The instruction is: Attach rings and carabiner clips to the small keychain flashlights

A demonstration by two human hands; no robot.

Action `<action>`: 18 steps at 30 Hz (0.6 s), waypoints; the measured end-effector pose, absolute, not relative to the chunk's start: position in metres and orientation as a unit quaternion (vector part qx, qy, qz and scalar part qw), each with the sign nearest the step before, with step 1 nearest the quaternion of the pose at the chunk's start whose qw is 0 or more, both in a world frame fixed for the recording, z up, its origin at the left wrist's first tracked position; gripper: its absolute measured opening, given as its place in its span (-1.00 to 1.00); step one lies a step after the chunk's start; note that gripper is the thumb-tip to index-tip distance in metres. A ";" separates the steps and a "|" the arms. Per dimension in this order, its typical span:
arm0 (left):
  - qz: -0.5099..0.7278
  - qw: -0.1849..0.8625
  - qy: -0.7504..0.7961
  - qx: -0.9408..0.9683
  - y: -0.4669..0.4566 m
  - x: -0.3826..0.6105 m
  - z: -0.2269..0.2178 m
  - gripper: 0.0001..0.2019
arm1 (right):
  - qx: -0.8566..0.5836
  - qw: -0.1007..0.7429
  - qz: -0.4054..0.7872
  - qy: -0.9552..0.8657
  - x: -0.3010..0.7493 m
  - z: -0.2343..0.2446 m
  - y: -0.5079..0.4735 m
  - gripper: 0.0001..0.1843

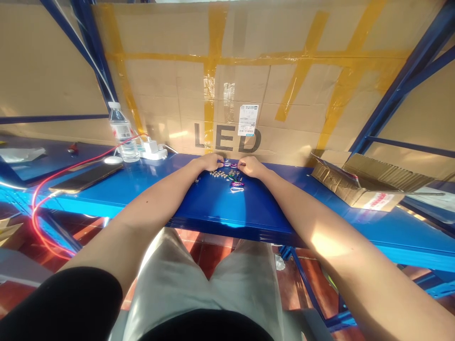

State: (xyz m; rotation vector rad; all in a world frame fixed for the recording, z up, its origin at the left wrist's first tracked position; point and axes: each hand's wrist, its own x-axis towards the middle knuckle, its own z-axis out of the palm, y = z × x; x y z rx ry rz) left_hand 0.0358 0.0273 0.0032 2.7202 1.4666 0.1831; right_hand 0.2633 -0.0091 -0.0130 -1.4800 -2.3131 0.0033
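Both forearms stretch straight out from the lower corners of the view, bare below black sleeves, passing over light-coloured shorts and converging toward the middle of the blue shelf [249,208]. On the shelf surface just short of the hands lies a small scatter of carabiner clips [236,182]: one silver, one pink or magenta, one green, with a row of small metal pieces to their left. The left hand [210,162] rests knuckles-up on the shelf, fingers curled inward, and the right hand [250,166] mirrors it, also curled. Their fingertips nearly meet over a tiny metallic piece [229,164] held between them; both seem to pinch it, though it is too small to tell exactly how.

Off to the left on the same shelf lies a dark phone [87,177] with a red cable [46,189] looping off the edge, then a clear water bottle [122,133] standing upright beside a white charger block [152,148]. To the right sits an open cardboard box [369,184]. Behind everything stands a large cardboard sheet [249,85] taped with yellow strips, printed "LED" and bearing a white label [248,120].
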 end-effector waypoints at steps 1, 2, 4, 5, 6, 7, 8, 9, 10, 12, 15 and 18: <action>0.060 0.024 0.471 0.880 0.027 0.035 0.003 -0.51 | -0.530 0.194 0.003 -0.826 0.264 -0.012 -0.010 -0.75; 0.062 0.024 0.469 0.881 0.027 0.035 0.003 -0.51 | -0.530 0.192 0.002 -0.826 0.264 -0.011 -0.011 -0.75; 0.067 0.024 0.465 0.883 0.027 0.034 0.002 -0.51 | -0.528 0.189 0.001 -0.828 0.264 -0.010 -0.012 -0.74; 0.068 0.024 0.463 0.883 0.027 0.034 0.002 -0.51 | -0.527 0.189 0.001 -0.828 0.264 -0.010 -0.013 -0.73; 0.068 0.025 0.463 0.884 0.027 0.034 0.002 -0.52 | -0.527 0.190 0.001 -0.829 0.264 -0.010 -0.013 -0.73; 0.067 0.026 0.463 0.884 0.027 0.034 0.002 -0.52 | -0.527 0.191 0.002 -0.828 0.264 -0.009 -0.013 -0.73; 0.065 0.025 0.464 0.883 0.027 0.034 0.003 -0.52 | -0.527 0.192 0.002 -0.828 0.264 -0.009 -0.013 -0.73; 0.064 0.025 0.467 0.882 0.026 0.034 0.003 -0.52 | -0.526 0.194 0.001 -0.828 0.264 -0.009 -0.013 -0.73; 0.064 0.024 0.470 0.880 0.026 0.034 0.004 -0.51 | -0.524 0.198 -0.001 -0.829 0.265 -0.009 -0.014 -0.73; 0.072 0.026 0.480 0.874 0.023 0.032 0.005 -0.49 | -0.514 0.209 0.001 -0.832 0.267 -0.009 -0.014 -0.73; 0.107 0.047 0.509 0.853 0.018 0.024 0.008 -0.50 | -0.506 0.239 0.023 -0.829 0.272 -0.008 -0.014 -0.73; 0.145 0.075 0.541 0.825 0.012 0.008 0.016 -0.59 | -0.521 0.269 0.055 -0.808 0.277 -0.007 -0.015 -0.76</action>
